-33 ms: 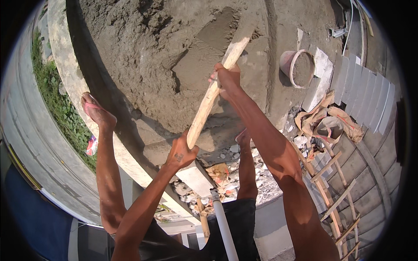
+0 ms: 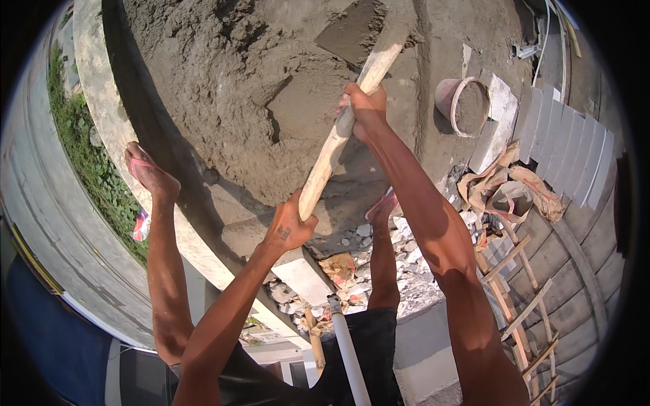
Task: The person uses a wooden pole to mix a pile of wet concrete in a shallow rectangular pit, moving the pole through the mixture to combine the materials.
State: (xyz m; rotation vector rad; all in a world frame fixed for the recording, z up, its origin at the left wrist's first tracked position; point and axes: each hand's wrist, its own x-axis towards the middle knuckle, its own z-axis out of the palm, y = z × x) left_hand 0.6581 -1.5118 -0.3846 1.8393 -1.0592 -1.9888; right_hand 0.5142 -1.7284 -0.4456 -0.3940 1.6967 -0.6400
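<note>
Both of my hands are wrapped round the pale wooden handle of a hoe, which slants from the middle of the view up to the right. My left hand grips the near end of the handle. Farther up, my right hand is closed round it below the far end. The hoe's flat blade, grey with mortar, lies at the far side, partly against the wet mortar. A broad heap of wet grey mortar spreads to the left of the handle, with a scooped hollow beside it.
A mortar-smeared bucket stands at the right, near crumpled paper sacks and grey panels. A wooden ladder lies lower right. White rubble is below the mortar. My left foot rests on a concrete ledge.
The hoe has shifted a little away from me and to the right, and both hands have moved with it. My grip stays the same.
</note>
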